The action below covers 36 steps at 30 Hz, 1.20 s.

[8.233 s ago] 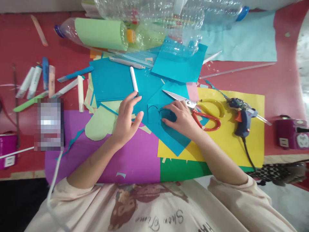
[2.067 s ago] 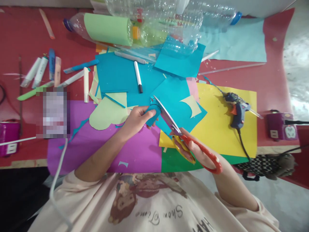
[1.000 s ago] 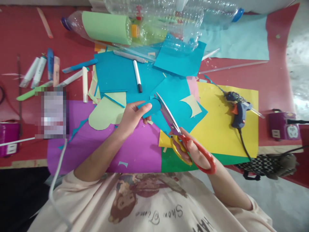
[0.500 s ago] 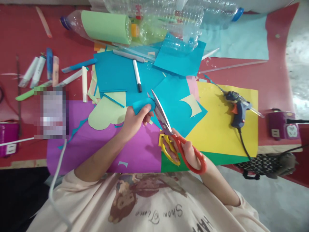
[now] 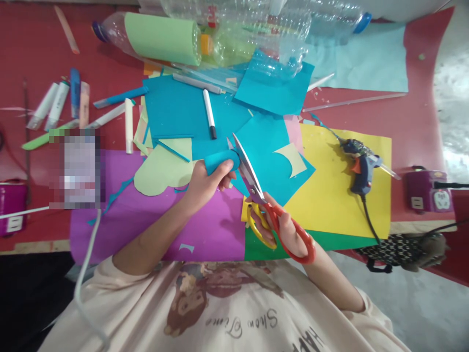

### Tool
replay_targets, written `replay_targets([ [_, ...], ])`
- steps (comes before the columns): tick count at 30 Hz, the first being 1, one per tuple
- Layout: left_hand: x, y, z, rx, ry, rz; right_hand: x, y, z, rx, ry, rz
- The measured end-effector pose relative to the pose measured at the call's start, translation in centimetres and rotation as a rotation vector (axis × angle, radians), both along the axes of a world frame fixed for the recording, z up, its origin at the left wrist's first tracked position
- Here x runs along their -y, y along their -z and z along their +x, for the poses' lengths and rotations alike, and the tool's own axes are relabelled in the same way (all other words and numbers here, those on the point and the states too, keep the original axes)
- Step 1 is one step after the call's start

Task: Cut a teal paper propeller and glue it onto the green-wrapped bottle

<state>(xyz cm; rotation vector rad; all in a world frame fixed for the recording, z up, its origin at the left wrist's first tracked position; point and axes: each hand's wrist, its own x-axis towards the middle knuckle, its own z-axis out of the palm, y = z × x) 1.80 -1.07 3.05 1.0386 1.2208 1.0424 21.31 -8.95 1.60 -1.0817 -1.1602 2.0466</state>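
My left hand (image 5: 205, 183) is closed on a small teal paper cut-out (image 5: 220, 161), pinched between thumb and fingers above the purple sheet (image 5: 146, 225). My right hand (image 5: 284, 230) grips the red and yellow handles of a pair of scissors (image 5: 264, 200). The blades point up and left, their tips touching the right edge of the cut-out. Beneath lies a larger teal sheet (image 5: 267, 156) with a curved hole showing pale paper.
A blue glue gun (image 5: 361, 166) with its cord rests on the yellow sheet (image 5: 340, 195). A white marker (image 5: 209, 113) lies on teal paper. Clear plastic bottles (image 5: 238, 34) line the far edge. Several markers (image 5: 62, 105) lie at the left on the red table (image 5: 403, 122).
Long ago both hands lay on the teal sheet with the scissors on the table. Now my right hand holds them, and over the last second the blades moved left along the cut-out's edge.
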Motion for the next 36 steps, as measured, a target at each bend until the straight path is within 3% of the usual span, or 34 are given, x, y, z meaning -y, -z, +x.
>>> replay_targets([
  [25,-0.3,0.5,-0.3,-0.005,-0.054,-0.05,-0.9,-1.8,0.0,0.001,0.049,0.017],
  [36,-0.5,0.7,-0.3,-0.013,-0.05,-0.055,-0.2,-0.5,0.9,0.019,-0.012,0.009],
])
